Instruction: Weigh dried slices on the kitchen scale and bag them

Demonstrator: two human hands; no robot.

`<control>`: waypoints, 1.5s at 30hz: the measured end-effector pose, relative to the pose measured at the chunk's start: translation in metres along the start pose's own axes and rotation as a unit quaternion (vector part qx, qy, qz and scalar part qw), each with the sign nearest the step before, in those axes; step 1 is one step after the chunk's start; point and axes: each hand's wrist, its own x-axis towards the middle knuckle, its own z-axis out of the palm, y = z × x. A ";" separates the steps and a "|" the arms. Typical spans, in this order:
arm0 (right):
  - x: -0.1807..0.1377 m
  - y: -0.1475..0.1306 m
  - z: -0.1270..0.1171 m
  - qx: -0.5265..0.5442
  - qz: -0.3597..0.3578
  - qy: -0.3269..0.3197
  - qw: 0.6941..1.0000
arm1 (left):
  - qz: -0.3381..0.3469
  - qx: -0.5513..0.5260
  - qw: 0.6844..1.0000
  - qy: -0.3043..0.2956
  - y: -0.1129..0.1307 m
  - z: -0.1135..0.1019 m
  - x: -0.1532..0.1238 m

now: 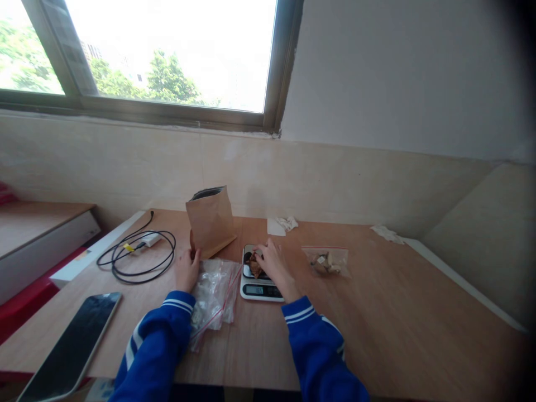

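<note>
A small white kitchen scale with a lit display lies in the middle of the table. Dark brown, shrivelled dried pieces rest on its plate. Over them is my right hand, its fingers closed on one piece. My left hand rests on the table, thumb and fingers slightly apart, beside the lower left corner of a brown paper bag. The bag stands upright with its top open; its contents are hidden. Flat clear zip bags with red seal lines lie between my left hand and the scale.
Right of the scale lies a clear zip bag with pale brown pieces. A coiled black cable with a white adapter is at the left. A phone or tablet lies at the left front edge. Crumpled white paper lies by the wall.
</note>
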 end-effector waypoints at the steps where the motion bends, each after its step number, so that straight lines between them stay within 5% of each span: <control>1: -0.001 0.002 0.000 -0.001 0.000 0.001 1.000 | -0.002 0.004 1.000 -0.002 -0.001 0.000 0.000; 13: -0.003 0.042 0.000 0.116 0.081 0.141 0.980 | -0.007 0.016 1.000 -0.005 -0.003 0.003 0.003; 25: 0.001 0.007 0.010 0.075 -0.034 0.003 0.997 | 0.001 0.001 1.000 0.004 -0.004 0.003 0.002; 32: 0.001 0.023 -0.006 0.155 -0.010 0.078 0.985 | 0.004 0.005 1.000 0.008 -0.006 0.005 0.003; 40: -0.065 0.098 -0.035 0.185 0.121 0.108 0.969 | -0.002 -0.004 1.000 -0.003 -0.004 0.003 0.003; 45: -0.091 0.102 -0.027 0.250 0.176 0.102 0.947 | -0.010 -0.003 1.000 -0.005 -0.002 0.002 0.003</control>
